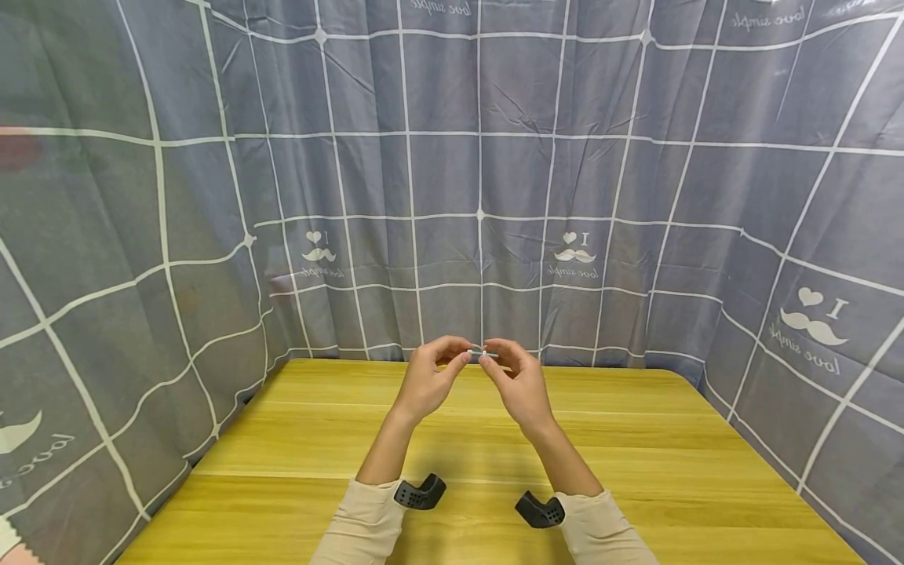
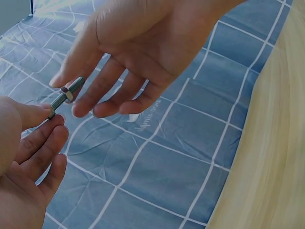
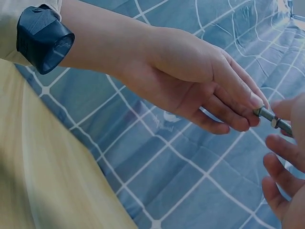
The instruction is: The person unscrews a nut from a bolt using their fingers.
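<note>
My left hand (image 1: pixel 425 383) pinches the head end of a silver bolt (image 2: pixel 58 102) between thumb and forefinger, above the table's far part. A hex nut (image 2: pixel 67 94) sits partway along the bolt's thread, and bare thread shows beyond it. My right hand (image 1: pixel 524 386) is at the bolt's other end. Its thumb and forefinger lie on either side of the nut, and a small gap shows between the forefinger and the nut in the right wrist view. The other fingers of both hands are spread loosely. In the head view, fingertips partly hide the bolt.
A yellow wood-grain table (image 1: pixel 297 439) lies below the hands. Grey curtains (image 1: pixel 445 180) with white grid lines surround it at the back and both sides. A black wrist mount (image 1: pixel 421 493) is on the left forearm, another mount (image 1: pixel 540 510) on the right.
</note>
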`<state>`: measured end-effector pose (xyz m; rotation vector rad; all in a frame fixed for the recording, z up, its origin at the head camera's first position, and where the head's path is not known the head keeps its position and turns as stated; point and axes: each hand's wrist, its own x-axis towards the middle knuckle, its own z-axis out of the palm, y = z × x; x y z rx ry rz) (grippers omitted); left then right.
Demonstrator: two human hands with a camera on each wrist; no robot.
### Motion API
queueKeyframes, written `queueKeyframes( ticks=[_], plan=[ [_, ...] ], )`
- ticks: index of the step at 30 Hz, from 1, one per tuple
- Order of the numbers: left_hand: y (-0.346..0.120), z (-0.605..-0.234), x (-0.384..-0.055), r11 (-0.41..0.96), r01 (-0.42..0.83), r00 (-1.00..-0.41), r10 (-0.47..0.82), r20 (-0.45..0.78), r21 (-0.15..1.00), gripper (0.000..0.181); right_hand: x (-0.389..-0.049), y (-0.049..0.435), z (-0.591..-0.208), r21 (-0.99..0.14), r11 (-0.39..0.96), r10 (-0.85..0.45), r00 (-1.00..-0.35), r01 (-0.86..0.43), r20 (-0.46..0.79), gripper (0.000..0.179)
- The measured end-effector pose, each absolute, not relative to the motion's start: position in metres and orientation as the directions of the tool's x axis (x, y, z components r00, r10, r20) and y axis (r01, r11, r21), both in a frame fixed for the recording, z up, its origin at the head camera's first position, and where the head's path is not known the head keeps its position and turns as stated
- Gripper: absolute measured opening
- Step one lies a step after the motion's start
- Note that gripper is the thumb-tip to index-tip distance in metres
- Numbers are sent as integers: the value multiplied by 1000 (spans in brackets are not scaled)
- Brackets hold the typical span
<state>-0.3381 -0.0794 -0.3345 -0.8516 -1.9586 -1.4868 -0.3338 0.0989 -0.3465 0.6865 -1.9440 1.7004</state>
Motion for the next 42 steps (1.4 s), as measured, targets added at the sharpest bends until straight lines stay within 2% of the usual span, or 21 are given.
queueKeyframes(
  ticks=[6,11,22,30,38,42],
  plan=[
    [-79,-334,-339,196,749,-661,173,730,633,11,-334,98,-347,-758,105,-61,-765,-644,641,17],
    [-77,-331,-337,209,741,-669,162,725,637,10,-333,98,-346,-756,86,-63,-761,-649,646,24],
    [-75,-311,-307,206,761,-646,168,744,614,9,-334,98,-347,-756,90,-69,-761,-649,645,20],
    [-75,-310,-307,198,756,-653,172,737,624,10,-334,99,-348,-750,102,-79,-757,-654,649,31],
    [-76,-311,-308,203,757,-652,177,737,621,10,-334,98,-347,-745,131,-55,-755,-654,653,19],
    [-75,-318,-319,201,751,-659,174,732,628,11,-333,97,-346,-731,121,-58,-740,-672,670,23]
  ],
)
